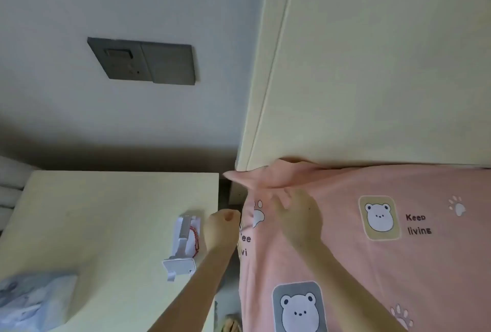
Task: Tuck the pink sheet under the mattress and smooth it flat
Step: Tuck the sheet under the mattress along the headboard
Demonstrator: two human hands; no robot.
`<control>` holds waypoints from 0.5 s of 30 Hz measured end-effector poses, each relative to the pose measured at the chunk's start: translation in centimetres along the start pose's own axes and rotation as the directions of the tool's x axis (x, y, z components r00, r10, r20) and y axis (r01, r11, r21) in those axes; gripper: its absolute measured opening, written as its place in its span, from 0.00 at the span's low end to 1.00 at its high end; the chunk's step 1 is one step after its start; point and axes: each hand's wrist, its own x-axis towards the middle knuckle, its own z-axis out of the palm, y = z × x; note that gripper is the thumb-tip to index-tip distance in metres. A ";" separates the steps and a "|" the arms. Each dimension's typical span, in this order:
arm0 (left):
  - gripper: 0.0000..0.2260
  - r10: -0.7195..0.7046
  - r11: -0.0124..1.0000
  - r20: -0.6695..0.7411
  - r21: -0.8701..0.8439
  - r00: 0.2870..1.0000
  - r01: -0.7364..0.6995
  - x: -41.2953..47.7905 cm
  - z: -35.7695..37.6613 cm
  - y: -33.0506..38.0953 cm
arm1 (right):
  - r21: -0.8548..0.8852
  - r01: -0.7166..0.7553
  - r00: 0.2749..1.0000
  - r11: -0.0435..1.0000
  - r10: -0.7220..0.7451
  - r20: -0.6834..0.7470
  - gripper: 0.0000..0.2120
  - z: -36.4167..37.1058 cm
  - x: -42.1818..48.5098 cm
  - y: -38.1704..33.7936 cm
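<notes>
Pink sheet [372,265] covers the bed at the near right. It has white bear faces in grey and yellow squares, paw prints and the words "Keep living". At its far left corner the cloth is bunched in a loose fold against the cream headboard [372,65].

Just near of this fold the right hand [297,218] lies flat on the sheet with straight fingers and holds nothing. The left hand [221,228] is at the sheet's left edge, touching it, with curled fingers. I cannot tell if it grips the cloth.

Left of the bed is a cream tabletop [93,212] with a white stand [183,241] and a tissue pack [34,302]. On the far wall is a grey switch panel [143,61].
</notes>
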 end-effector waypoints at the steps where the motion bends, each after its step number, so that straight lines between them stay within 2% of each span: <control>1: 0.16 -0.023 0.999 -0.009 -0.030 1.000 0.023 1.5 0.8 -0.5 | -0.025 0.028 0.997 0.999 -0.029 -0.077 0.20 1.2 1.1 0.0; 3: 0.13 -0.065 0.995 0.030 -0.069 0.997 0.067 4.4 2.3 -0.9 | -0.141 0.098 0.972 0.985 -0.125 -0.199 0.23 4.0 3.6 0.4; 4: 0.10 -0.084 0.990 0.097 -0.107 0.992 0.094 5.6 3.2 -1.0 | -0.196 0.124 0.961 0.973 -0.167 -0.219 0.25 5.1 4.5 0.5; 5: 0.10 -0.088 0.985 0.145 -0.137 0.986 0.108 6.9 4.2 -1.4 | -0.247 0.153 0.953 0.957 -0.209 -0.219 0.26 6.5 5.3 0.9; 6: 0.14 -0.092 0.981 0.194 -0.153 0.977 0.123 7.9 5.1 -2.0 | -0.296 0.167 0.951 0.941 -0.233 -0.204 0.25 7.6 5.9 1.4; 9: 0.17 -0.092 0.966 0.298 -0.204 0.950 0.158 9.6 7.2 -2.8 | -0.338 0.193 0.921 0.921 -0.289 -0.262 0.17 9.5 7.2 2.9; 12: 0.20 -0.096 0.974 0.235 -0.180 0.967 0.140 9.9 8.1 -2.4 | -0.277 0.215 0.908 0.937 -0.296 -0.297 0.05 9.7 7.7 3.5; 15: 0.15 -0.042 0.988 0.074 -0.144 0.996 0.052 9.1 6.9 -1.6 | -0.116 0.169 0.946 0.979 -0.194 -0.262 0.03 8.4 7.7 3.2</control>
